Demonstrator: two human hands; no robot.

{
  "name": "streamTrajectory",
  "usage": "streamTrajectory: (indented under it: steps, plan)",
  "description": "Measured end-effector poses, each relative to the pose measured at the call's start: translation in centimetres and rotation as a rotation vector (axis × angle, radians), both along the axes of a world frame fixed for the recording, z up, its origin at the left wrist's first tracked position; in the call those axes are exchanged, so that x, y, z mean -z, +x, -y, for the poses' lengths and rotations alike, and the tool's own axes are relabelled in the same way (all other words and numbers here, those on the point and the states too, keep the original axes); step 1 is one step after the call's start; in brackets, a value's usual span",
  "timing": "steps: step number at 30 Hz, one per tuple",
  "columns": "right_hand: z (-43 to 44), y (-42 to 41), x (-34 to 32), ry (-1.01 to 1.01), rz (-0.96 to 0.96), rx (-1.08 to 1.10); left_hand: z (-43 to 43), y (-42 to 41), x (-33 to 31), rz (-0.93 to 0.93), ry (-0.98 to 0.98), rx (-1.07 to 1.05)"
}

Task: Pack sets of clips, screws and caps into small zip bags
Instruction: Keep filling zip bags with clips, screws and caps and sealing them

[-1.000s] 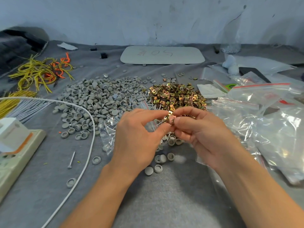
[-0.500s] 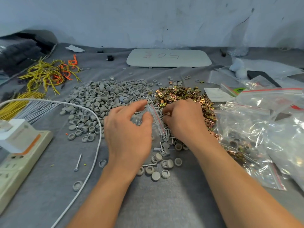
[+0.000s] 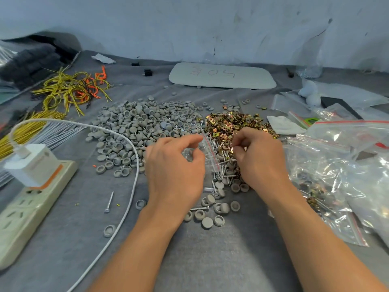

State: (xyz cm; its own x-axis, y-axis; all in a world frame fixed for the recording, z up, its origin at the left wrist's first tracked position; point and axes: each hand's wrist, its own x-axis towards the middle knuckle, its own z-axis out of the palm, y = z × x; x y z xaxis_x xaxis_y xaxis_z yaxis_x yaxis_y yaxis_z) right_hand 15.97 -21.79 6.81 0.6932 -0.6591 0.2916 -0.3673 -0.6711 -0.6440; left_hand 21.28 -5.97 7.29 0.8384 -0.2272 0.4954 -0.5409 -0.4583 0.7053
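Clip pile (image 3: 237, 123) serves as reference. Left hand (image 3: 174, 171), just in front of it, holds a small zip bag (image 3: 208, 152) between curled thumb and forefinger. Right hand (image 3: 259, 163), at its near edge, pinches one clip (image 3: 233, 149). Screws (image 3: 223, 167) lie directly in front; caps (image 3: 143, 127) lie left.
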Motion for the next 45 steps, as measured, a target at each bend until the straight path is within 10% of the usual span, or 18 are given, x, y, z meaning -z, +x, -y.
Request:
streamTrajectory:
  steps: [16,27,45]
  plan:
    - [-1.0,1.9,0.0,-0.115,-0.201,-0.074,-0.1,-0.2,-0.3,-0.012,-0.005,0.006]
    - [-1.6,-4.7,-2.0,0.933,0.348,-0.359,0.1,-0.9,0.5,-0.085,-0.091,0.384]
    - [-2.0,-5.7,-3.0,0.501,0.503,-0.462,0.7,-0.8,-0.2,-0.617,-0.549,0.742]
